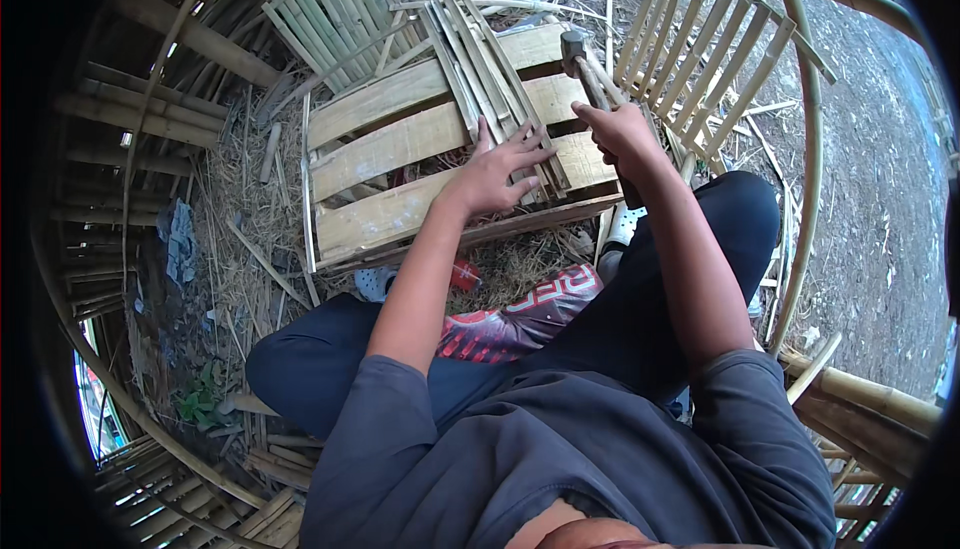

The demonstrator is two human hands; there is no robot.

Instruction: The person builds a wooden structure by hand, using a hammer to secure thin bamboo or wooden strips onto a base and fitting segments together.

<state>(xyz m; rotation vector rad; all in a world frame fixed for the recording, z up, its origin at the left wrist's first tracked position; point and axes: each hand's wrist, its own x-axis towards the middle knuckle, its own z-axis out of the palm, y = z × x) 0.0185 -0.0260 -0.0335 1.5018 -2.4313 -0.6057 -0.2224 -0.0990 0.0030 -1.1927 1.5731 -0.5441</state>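
Note:
My right hand [622, 137] is wrapped round the handle of a hammer [573, 47], its dark metal head raised at the far end. Under my left hand [495, 171], the fingers are spread across a bundle of narrow bamboo slats [480, 69]. These slats lie lengthwise, pointing away from me, over a low slatted wooden platform [385, 164] made of wide boards. The hammer head is just right of the slats, and I cannot tell how high it is above the boards.
Slatted bamboo panels stand at the far left [335, 19] and far right [705, 44] of the platform. A red can [465, 275] and a printed red and grey cloth [525, 317] lie between my legs. Straw and bamboo scraps cover the ground; a curved bamboo pole [808, 149] rises at right.

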